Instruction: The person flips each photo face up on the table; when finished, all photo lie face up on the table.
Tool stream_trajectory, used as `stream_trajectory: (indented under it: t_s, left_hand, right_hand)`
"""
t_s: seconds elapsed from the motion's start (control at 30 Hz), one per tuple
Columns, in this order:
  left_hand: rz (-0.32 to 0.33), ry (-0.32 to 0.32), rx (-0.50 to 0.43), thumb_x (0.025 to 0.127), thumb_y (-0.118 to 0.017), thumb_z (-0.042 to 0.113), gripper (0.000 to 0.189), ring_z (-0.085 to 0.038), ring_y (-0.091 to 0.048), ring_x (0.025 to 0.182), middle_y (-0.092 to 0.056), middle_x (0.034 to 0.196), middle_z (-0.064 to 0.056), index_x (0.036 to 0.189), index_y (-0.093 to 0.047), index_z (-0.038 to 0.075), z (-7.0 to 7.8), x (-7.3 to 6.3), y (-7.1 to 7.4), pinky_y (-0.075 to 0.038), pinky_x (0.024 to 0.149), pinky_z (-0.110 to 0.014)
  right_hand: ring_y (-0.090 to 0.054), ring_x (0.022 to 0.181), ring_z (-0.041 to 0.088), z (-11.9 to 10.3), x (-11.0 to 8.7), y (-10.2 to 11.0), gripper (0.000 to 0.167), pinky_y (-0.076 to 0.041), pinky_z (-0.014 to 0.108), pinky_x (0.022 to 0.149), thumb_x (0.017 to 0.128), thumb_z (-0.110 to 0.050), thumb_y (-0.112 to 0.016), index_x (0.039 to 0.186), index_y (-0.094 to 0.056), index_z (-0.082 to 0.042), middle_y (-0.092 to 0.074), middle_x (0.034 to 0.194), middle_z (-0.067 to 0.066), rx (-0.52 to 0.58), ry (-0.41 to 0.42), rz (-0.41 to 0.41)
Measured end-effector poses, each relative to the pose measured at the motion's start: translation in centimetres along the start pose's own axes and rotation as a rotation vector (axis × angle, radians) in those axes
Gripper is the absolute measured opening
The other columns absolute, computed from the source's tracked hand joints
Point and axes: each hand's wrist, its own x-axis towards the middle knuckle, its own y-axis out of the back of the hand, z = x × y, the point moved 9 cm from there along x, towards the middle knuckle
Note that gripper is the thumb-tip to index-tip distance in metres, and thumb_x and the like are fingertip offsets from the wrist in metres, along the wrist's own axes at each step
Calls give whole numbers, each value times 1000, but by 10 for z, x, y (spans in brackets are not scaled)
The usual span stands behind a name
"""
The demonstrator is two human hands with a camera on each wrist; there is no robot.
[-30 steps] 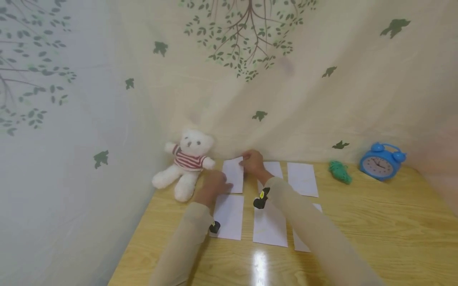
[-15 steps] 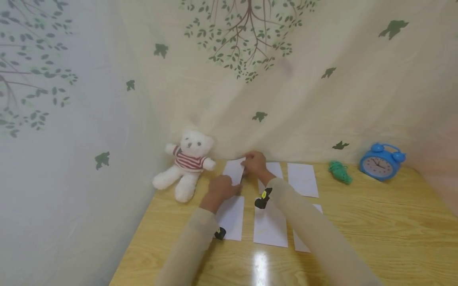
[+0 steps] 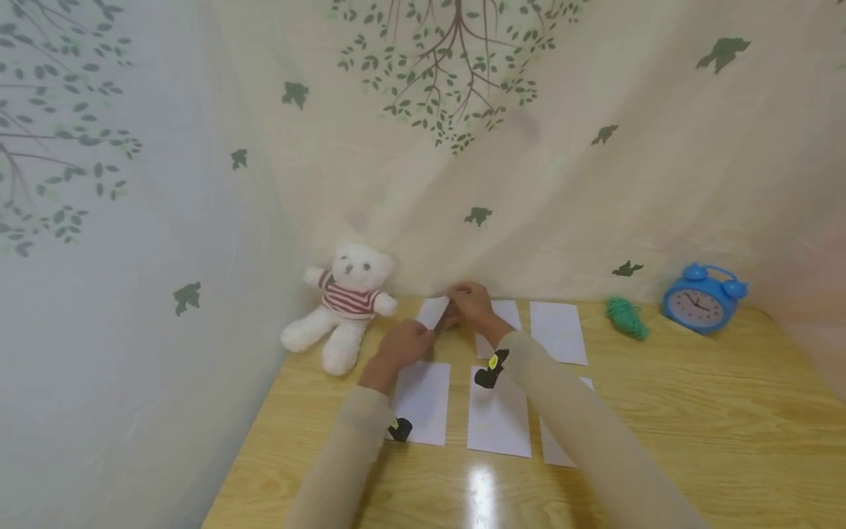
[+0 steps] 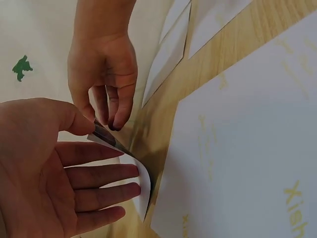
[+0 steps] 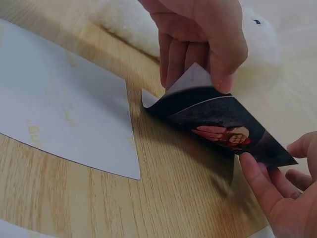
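A photo card [image 3: 432, 314] with a white back is lifted and bent between my two hands, at the far left of the cards on the table. In the right wrist view the card's dark front [image 5: 218, 124] shows a picture that looks like food on a plate. My left hand [image 3: 405, 345] pinches its near edge, with the thumb on one face and the fingers behind. My right hand [image 3: 472, 303] pinches the card's far corner between thumb and fingers. Just nearer me lies another white card [image 3: 423, 404], flat on the wooden table.
More white-backed cards with faint yellow print, such as this card [image 3: 499, 419] and that card [image 3: 558, 332], lie in two rows. A white teddy bear [image 3: 349, 300] sits left of my hands. Green yarn [image 3: 626, 317] and a blue alarm clock [image 3: 702, 301] stand right, by the curtain.
My left hand has moved in to the card and now pinches its near edge. The card, flatter a second ago, is raised and turned. My right hand has hardly moved.
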Motion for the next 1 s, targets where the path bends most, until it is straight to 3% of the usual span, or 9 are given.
stream_trajectory:
  t_s: [0.13,0.2,0.37,0.73,1.0]
  left_hand:
    - [3,-22,-112,103,-53,37,42,-15,-48,56,-57,63,3,68,-61,16,-2,-1,6,-40,53,-31]
    - [3,-6,-152,104,-55,31,39,-16,-48,57,-57,64,1,72,-64,10,7,-8,14,-41,53,-30]
    - [16,-18,-192,105,-55,30,38,-15,-51,61,-58,69,0,84,-69,2,10,-8,16,-44,56,-29]
    - [12,-61,-261,105,-55,29,41,-12,-42,53,-46,59,6,65,-50,18,17,-9,20,-38,51,-27]
    - [15,-77,-258,105,-54,29,43,-12,-42,55,-47,60,6,64,-49,18,21,-9,24,-37,52,-27]
  right_hand:
    - [-65,70,15,3,-1,-6,40,-67,49,76,104,-16,-58,136,-58,7,-60,105,10,31,-41,-44]
    - [-65,74,18,3,-1,-9,42,-66,49,75,105,-19,-57,139,-56,5,-60,106,9,23,-46,-67]
    - [-64,83,21,4,-1,-12,45,-65,55,80,105,-26,-56,142,-56,0,-60,107,9,-6,-63,-97]
    - [-63,92,27,2,-3,-13,49,-65,55,77,107,-30,-53,143,-53,3,-61,110,11,2,-70,-125]
    - [-64,105,34,-2,-7,-13,52,-65,58,80,108,-33,-51,143,-50,5,-59,117,15,-15,-70,-130]
